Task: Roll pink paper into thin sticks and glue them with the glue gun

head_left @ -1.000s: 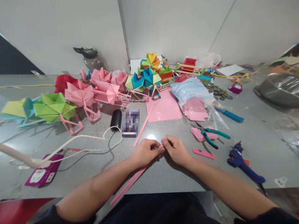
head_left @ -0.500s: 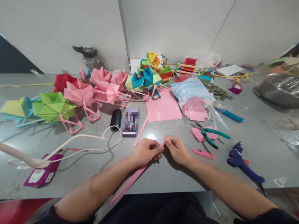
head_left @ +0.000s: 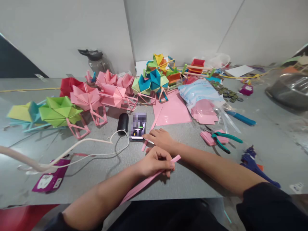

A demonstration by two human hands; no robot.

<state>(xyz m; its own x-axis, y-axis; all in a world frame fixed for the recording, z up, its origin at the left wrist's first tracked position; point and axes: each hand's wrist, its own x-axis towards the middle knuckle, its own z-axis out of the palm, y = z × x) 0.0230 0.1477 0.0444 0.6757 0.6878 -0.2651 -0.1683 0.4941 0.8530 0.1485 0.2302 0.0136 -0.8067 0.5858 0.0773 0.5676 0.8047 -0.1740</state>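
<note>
My left hand (head_left: 155, 163) is closed near the table's front edge, pinching a folded pink paper strip (head_left: 141, 185) between thumb and fingers. The strip's short end juts out past the thumb, and its long part runs back under my left forearm. Crossing over beyond it, my right hand (head_left: 160, 139) lies stretched out with fingers extended and nothing gripped. Its index fingertip is at the lower right corner of a phone (head_left: 139, 128) with a lit, partly blurred screen. Another pink strip (head_left: 155, 123) lies beside the phone, partly beneath my right fingers.
Folded paper models (head_left: 60, 110) line the back left. A black cylinder (head_left: 123, 123), white cable (head_left: 96, 140) and purple box (head_left: 51, 176) are on the left. Pink sheets (head_left: 172, 110), green-handled pliers (head_left: 222, 141) and a blue glue gun (head_left: 255, 166) lie to the right.
My right hand has let go of the strip and reached left across to the phone. The left hand keeps its hold. My right forearm now covers the small pink tool.
</note>
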